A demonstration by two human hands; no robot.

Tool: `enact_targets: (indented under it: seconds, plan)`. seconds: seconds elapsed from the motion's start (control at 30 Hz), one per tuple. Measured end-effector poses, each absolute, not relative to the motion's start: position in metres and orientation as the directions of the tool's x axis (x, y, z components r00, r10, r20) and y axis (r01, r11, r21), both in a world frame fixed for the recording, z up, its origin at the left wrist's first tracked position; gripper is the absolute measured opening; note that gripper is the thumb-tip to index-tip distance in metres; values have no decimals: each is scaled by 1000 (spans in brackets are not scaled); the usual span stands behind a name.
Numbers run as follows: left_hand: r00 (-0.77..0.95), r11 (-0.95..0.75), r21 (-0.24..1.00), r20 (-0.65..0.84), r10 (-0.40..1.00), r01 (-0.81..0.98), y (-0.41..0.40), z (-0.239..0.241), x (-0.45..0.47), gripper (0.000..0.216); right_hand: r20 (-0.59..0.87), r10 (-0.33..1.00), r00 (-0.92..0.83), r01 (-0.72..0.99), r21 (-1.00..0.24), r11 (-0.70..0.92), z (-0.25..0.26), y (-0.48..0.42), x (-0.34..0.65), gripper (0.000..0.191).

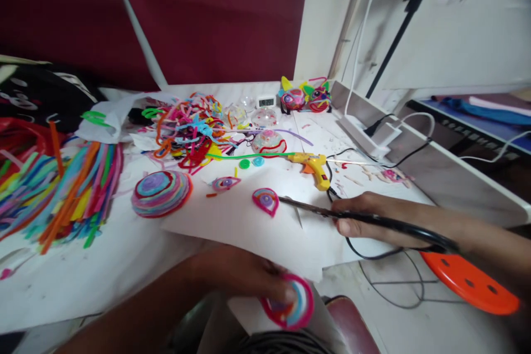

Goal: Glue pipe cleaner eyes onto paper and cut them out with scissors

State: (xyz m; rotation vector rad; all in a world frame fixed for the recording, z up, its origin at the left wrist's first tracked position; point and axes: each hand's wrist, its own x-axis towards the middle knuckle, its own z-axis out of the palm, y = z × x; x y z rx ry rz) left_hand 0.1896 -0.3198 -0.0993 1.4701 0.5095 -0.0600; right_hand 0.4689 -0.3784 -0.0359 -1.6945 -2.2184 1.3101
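At the worktop's (103,265) near edge, the left hand (249,276) pinches a coiled disc (290,301); the right hand (365,218) grips scissors (315,209) whose tips touch a teardrop coil (266,200), and could snag it.

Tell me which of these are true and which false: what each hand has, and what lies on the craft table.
1. The right hand holds scissors. True.
2. The left hand holds the glue gun. False: it holds a coiled multicoloured disc; the yellow gun lies on the table.
3. The scissors' tip points at a pink teardrop coil. True.
4. The striped ball lies on the orange stool. False: it rests on the table, left of the paper.
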Motion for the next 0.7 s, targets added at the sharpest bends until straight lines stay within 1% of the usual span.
enact_targets:
  seconds: [0.07,0.1,0.2,0.23,0.3,0.4,0.43,0.47,0.53,0.57,0.63,0.7]
  plan:
    - [889,170,884,-452,76,435,-332,-92,195,38,-411,821,-396,769,-637,52,-36,-378,466,48]
    - [886,187,871,-463,5,454,-339,-88,198,43,-407,823,-396,774,-630,61,-37,-378,465,49]
    - [918,105,915,-395,34,390,-360,-78,200,35,-406,825,-393,792,-605,79,-38,-381,464,53]
    - [920,105,920,-386,71,378,-366,-75,200,32,-411,824,-390,796,-600,78,-38,-383,465,54]
    - [914,151,916,-390,109,372,-373,-67,198,29,-416,825,-381,801,-594,71,-39,-387,468,55]
    - [907,284,893,-399,134,350,-369,-56,195,26,-406,838,-365,807,-587,67,-40,-393,472,53]
    - [907,325,888,-390,160,325,-364,-54,195,26,-398,844,-359,809,-584,68,-41,-395,474,53]
    - [903,357,892,-369,220,277,-357,-53,195,25,-389,851,-353,809,-584,69,-42,-397,476,52]
    - [872,349,925,-293,392,154,-338,-52,196,24,-356,872,-337,802,-594,67,-45,-401,479,52]
    - [825,337,938,-249,507,76,-327,-53,197,26,-326,888,-324,792,-607,66,-47,-404,481,52]
    - [745,292,956,-179,642,-22,-305,-54,201,27,-269,922,-280,750,-661,34,-52,-410,484,54]
    - [632,303,943,-154,759,-134,-284,-55,209,18,-260,942,-214,669,-742,-53,-58,-416,485,55]
